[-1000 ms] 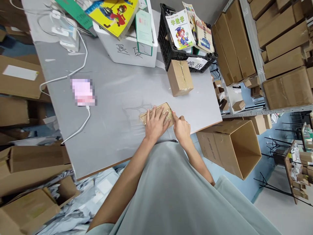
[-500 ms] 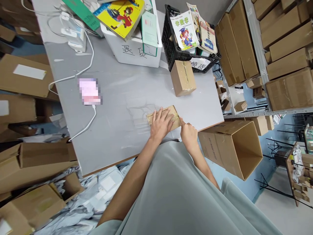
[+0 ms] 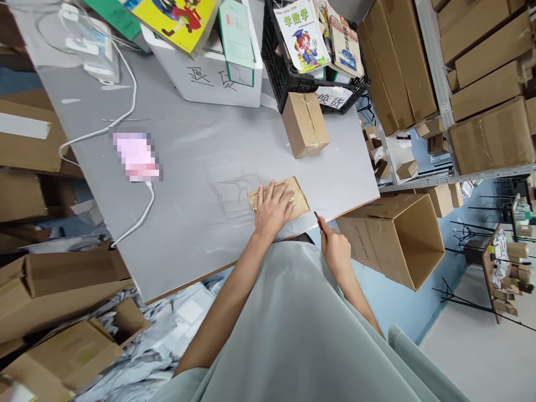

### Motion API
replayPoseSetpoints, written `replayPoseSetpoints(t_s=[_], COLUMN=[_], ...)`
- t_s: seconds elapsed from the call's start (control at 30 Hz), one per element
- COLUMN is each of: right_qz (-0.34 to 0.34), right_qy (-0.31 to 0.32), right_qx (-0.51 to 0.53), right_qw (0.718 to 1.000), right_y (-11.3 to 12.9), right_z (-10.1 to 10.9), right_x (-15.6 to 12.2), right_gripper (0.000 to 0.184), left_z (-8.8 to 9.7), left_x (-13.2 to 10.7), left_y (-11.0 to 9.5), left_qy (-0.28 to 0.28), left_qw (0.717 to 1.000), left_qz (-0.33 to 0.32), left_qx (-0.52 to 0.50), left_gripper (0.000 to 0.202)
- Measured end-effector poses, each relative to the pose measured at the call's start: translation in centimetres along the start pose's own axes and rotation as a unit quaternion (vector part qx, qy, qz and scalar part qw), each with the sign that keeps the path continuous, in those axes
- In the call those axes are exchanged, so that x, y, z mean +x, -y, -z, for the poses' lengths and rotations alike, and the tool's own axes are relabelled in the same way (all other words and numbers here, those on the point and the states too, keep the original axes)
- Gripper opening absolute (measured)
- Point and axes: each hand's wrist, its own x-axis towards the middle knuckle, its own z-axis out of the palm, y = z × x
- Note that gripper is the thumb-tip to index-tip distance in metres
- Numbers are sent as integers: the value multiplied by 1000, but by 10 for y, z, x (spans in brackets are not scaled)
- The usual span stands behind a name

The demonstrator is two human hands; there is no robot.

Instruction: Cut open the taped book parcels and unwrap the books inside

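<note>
A flat cardboard box [image 3: 300, 202] with shiny clear tape lies slanted near the front edge of the grey table [image 3: 180, 218]. My left hand [image 3: 270, 212] rests flat on its left part with the fingers spread, covering some of the top. Just right of the box, my right hand [image 3: 336, 250] is closed around a small red-handled knife [image 3: 319, 220]. The dark blade points up toward the box's right end and is apart from it. Most of the handle is hidden in my fingers.
Behind stand a small taped carton [image 3: 305, 125], a white bin [image 3: 205, 84] of books and a black crate [image 3: 276, 72] of books. A phone [image 3: 137, 157] with a white cable lies left. An open carton [image 3: 393, 237] stands off the table's right edge; shelves [image 3: 446, 111] hold boxes.
My right hand has drawn back from the box's right end, toward me and to the right, and the knife now shows. My left hand stays on the box. The view has shifted slightly.
</note>
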Motion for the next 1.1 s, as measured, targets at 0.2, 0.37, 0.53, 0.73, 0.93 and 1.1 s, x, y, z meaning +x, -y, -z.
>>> replayPoseSetpoints(t_s=[0.2, 0.37, 0.53, 0.73, 0.93, 1.1], right_qz=[-39, -10, 43, 43, 68, 144], right_qy=[-26, -21, -24, -50, -119, -77], right_qx=[80, 124, 178, 225, 295, 352], right_qw=[996, 992, 983, 972, 946, 922], right_y=[-47, -64, -78, -110, -145, -142], right_z=[-33, -39, -23, -18, -29, -36], right_x=[-5, 17, 47, 95, 156, 205], right_gripper=[57, 57, 56, 59, 57, 57], left_z=[1, -13, -28, -9, 7, -3], left_x=[4, 24, 49, 60, 26, -14], left_y=[-4, -15, -26, -43, -40, -2], left_qy=[29, 81, 93, 77, 45, 82], left_qw=[999, 994, 989, 991, 996, 986], left_qz=[8, 6, 7, -12, 27, 127], left_qx=[22, 67, 113, 108, 70, 71], left_gripper=[60, 103, 109, 133, 146, 140])
